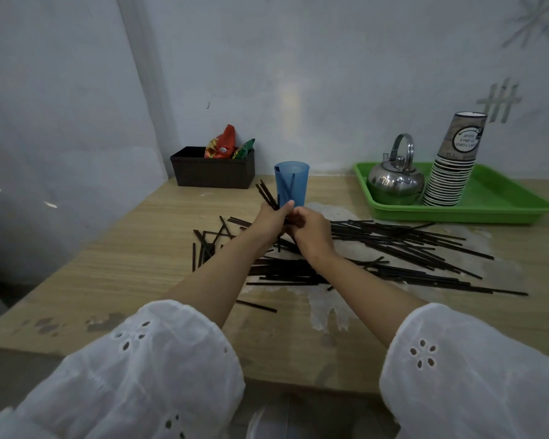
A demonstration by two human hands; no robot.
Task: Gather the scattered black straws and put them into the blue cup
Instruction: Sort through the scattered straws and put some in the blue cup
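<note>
Thin black straws point(393, 245) scattered, translucent blue cup point(291, 184) upright

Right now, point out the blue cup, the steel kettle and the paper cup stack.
blue cup point(298, 189): head view, front wall.
steel kettle point(393, 182): head view, rounded body.
paper cup stack point(446, 185): head view, stacked rims.

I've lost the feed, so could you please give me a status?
Left hand grips straw bundle, right hand holds its lower end. Blue cup just beyond, path clear. Many loose straws remain.
</note>
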